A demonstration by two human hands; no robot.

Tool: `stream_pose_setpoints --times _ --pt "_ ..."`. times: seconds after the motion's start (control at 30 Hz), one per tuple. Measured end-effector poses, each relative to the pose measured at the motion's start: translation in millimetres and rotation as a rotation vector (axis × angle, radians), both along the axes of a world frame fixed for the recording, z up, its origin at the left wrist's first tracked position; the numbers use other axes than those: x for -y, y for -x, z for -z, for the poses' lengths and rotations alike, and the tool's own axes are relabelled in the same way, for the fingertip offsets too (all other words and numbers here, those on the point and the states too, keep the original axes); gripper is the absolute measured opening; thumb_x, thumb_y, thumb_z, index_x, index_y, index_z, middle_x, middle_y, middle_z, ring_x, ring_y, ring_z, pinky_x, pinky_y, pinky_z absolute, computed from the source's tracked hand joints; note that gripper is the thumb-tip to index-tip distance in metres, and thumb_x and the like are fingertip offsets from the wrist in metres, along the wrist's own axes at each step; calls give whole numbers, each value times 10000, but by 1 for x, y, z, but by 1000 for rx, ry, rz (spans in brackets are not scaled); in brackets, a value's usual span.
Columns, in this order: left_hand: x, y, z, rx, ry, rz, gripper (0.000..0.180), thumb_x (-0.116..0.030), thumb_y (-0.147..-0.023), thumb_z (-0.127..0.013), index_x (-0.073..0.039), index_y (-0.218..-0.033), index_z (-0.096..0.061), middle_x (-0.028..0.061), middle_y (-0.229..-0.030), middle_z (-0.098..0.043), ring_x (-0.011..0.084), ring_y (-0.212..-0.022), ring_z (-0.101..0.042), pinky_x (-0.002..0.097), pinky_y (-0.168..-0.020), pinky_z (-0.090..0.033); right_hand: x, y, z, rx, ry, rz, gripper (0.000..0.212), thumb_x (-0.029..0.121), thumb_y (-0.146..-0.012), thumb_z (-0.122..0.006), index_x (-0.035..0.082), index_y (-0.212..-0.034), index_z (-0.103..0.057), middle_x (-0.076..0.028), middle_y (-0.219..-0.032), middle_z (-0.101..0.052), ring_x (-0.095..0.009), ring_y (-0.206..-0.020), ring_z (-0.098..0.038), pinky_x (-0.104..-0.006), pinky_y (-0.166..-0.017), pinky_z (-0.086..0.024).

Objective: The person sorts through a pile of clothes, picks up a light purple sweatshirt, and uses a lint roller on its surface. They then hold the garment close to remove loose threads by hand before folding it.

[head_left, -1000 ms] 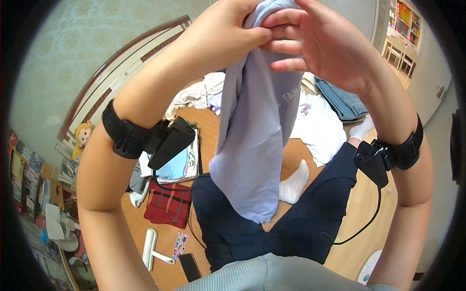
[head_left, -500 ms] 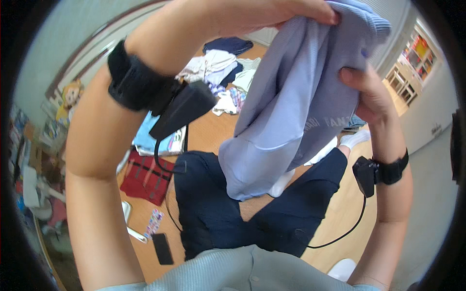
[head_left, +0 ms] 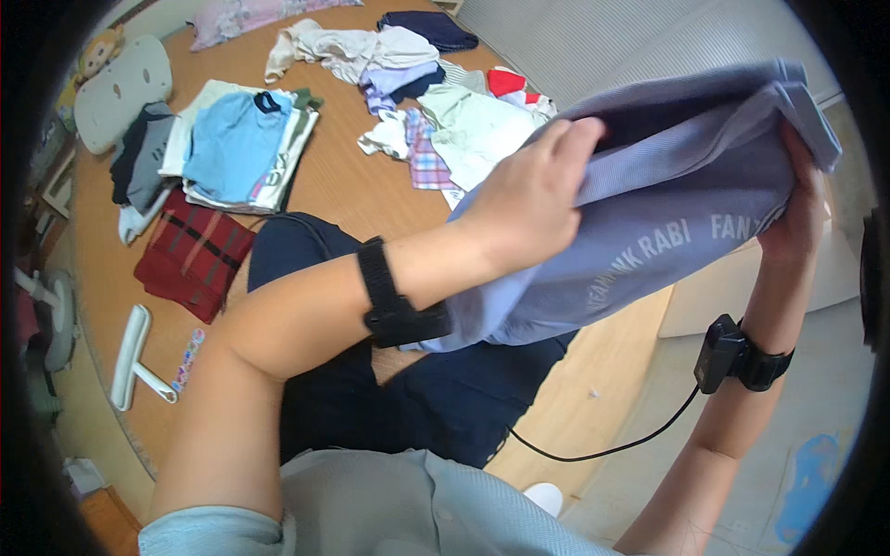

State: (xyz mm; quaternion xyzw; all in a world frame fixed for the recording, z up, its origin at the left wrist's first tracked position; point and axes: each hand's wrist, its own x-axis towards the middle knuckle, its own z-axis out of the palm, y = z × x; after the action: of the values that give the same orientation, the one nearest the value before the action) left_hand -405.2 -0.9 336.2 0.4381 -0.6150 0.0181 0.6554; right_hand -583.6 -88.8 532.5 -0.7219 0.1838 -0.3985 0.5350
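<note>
A lavender sweatshirt (head_left: 667, 208) with pale printed lettering hangs across my lap, held up toward the right. My left hand (head_left: 533, 199) is closed on its upper edge, beside the dark opening of the garment. At the far right end, by a ribbed band, my right hand (head_left: 797, 204) grips the cloth from the outer side; some of its fingers are hidden by the fabric. The lower left part of the sweatshirt drops behind my left forearm, onto or just above my dark trousers (head_left: 352, 408).
Folded clothes with a light-blue top (head_left: 236, 148) lie left, near a dark red checked cloth (head_left: 195, 250). A loose pile of clothes (head_left: 464, 130) spreads ahead. A white lint roller (head_left: 134, 357) lies at lower left. A cable (head_left: 603, 457) runs from my right wrist.
My left hand has come down from the top of the sweatshirt to its near edge. The sweatshirt has turned from hanging upright to stretching sideways, its lettering now plainer. The view has shifted.
</note>
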Motion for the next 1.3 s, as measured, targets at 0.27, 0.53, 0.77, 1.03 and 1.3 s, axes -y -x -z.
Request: stream_pose_setpoints --times 0.27,0.53,0.77,1.03,1.3 --pt "-24 2 79 -254 -984 770 134 17 -692 -517 32 -812 -574 161 -651 -580 232 -666 -619 371 -611 -470 45 77 -52 -76 -53 116 314 217 -903 -534 26 -1149 -568 -104 -1098 -608 -211 -996 -583 -337 -873 -473" --pt "-59 18 94 -62 -751 792 201 -95 -654 -571 31 -808 -600 186 -725 -593 315 -709 -595 393 -637 -466 48 118 -86 -125 -41 93 353 237 -927 -474 44 -1218 -517 -106 -1173 -574 -222 -1065 -557 -367 -937 -438" --pt "-13 -25 137 -77 -308 41 171 -85 -655 -612 -37 -817 -640 191 -1307 -379 373 -1228 -347 426 -998 -312 23 148 -98 -108 82 298 368 239 -928 -469 39 -1236 -498 -114 -1201 -553 -226 -1082 -546 -368 -934 -439" --pt "4 -65 108 -96 -491 576 100 -46 -736 -634 4 -820 -617 56 -819 -600 150 -801 -558 280 -769 -440 8 169 -88 -77 199 540 387 241 -929 -464 34 -1256 -477 -123 -1233 -529 -230 -1100 -533 -370 -931 -440" --pt "22 -170 -38 -156 -315 187 81 -79 -824 -560 -19 -878 -558 -35 -728 -529 48 -637 -483 178 -567 -404 81 171 -39 -11 -16 778 424 299 -898 -538 44 -1233 -496 -96 -1183 -563 -197 -1048 -558 -341 -887 -458"
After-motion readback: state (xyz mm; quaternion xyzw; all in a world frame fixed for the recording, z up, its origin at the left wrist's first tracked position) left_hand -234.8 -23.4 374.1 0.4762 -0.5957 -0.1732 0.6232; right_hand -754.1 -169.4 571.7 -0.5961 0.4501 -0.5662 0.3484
